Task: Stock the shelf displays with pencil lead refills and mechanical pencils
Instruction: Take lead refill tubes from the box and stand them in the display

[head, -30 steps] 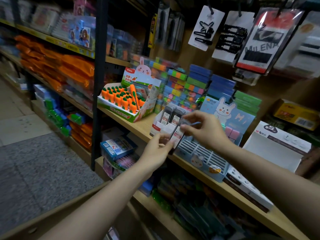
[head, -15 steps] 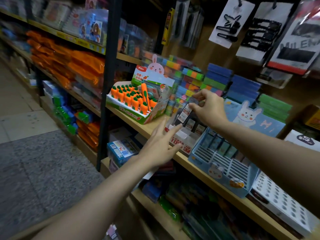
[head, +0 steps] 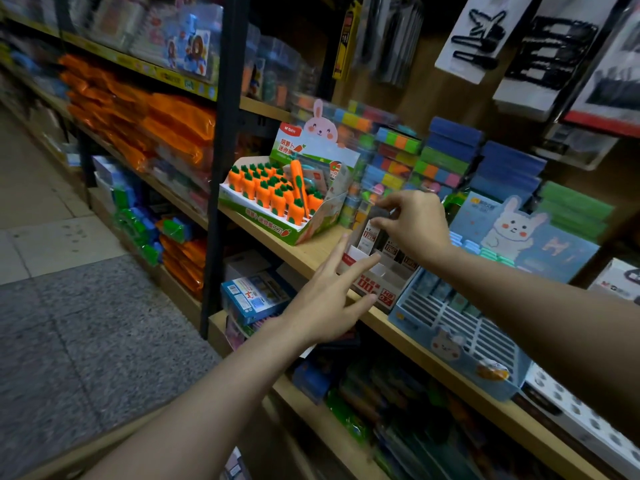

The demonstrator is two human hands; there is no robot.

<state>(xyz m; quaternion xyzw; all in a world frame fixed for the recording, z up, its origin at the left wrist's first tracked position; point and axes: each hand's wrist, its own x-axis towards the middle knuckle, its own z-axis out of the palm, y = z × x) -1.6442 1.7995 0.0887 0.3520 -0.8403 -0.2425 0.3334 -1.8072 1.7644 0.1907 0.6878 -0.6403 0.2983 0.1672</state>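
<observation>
A white and red lead refill display box [head: 372, 284] stands on the wooden shelf [head: 304, 252], holding several dark refill cases with white labels. My right hand [head: 417, 225] is above the box, its fingertips pinched on one lead refill case [head: 370, 235] that stands tilted over the back row. My left hand [head: 329, 299] hovers just in front of the box with fingers spread and nothing in it.
An orange carrot eraser display [head: 277, 199] sits left of the box. A blue bunny display box [head: 460, 336] sits to the right. Stacks of coloured notes [head: 446, 157] fill the back. Hair-clip cards [head: 478, 36] hang above. A black shelf post [head: 225, 161] stands at left.
My left hand let go of the refill case and opened in front of the box. My right hand carried the case up and over the box's back row.
</observation>
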